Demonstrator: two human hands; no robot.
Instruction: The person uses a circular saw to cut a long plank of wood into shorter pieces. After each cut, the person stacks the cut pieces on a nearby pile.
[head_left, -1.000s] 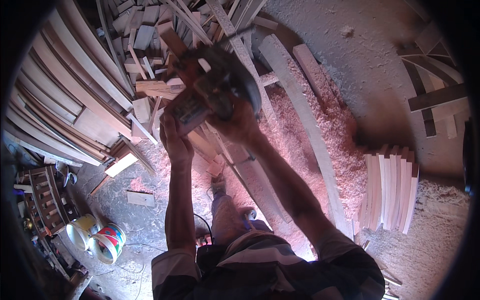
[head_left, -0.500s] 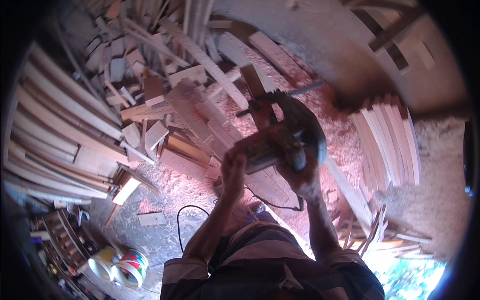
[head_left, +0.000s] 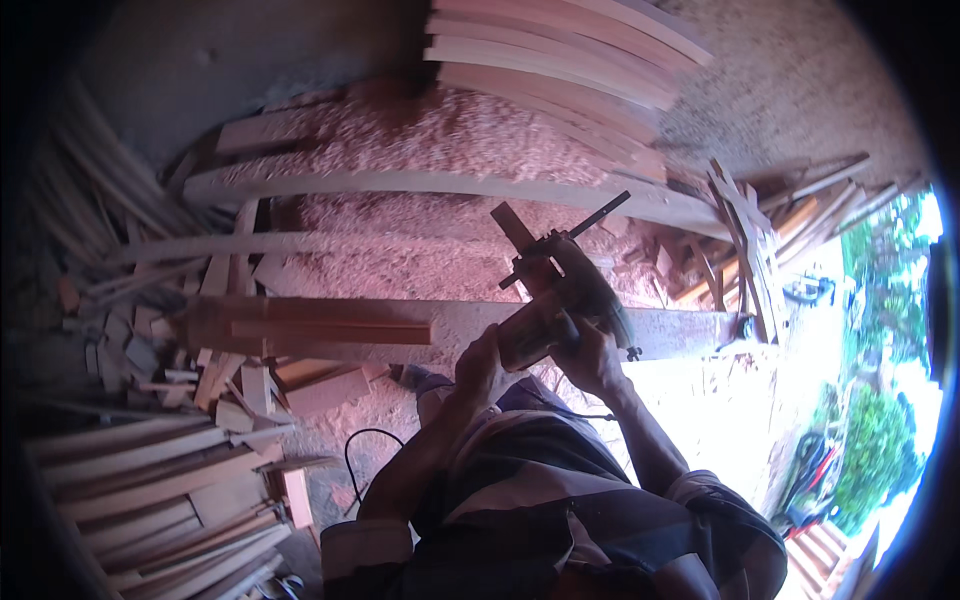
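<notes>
Both of my hands hold a dark circular saw (head_left: 545, 310) in front of my body, above a long plank (head_left: 675, 333). My left hand (head_left: 480, 370) is closed round the near left end of its motor housing. On the right, my right hand (head_left: 594, 362) is wrapped round the handle, with some fingers hidden behind it. A flat plate and a thin bar stick out from the saw's far side. I cannot tell whether the saw touches the plank. Left of the saw, a reddish wood strip (head_left: 335, 332) lies on that plank.
Pinkish sawdust (head_left: 400, 215) covers the ground beyond the plank, with a long curved board (head_left: 420, 182) across it. Stacked curved boards (head_left: 560, 60) lie at the far side, more timber (head_left: 150, 480) at left. A black cord (head_left: 350, 455) loops by my left arm. Bright outdoors opens at right.
My view has turned to the right, bringing the long plank across in front of me and the bright opening into sight. The saw stays in both hands.
</notes>
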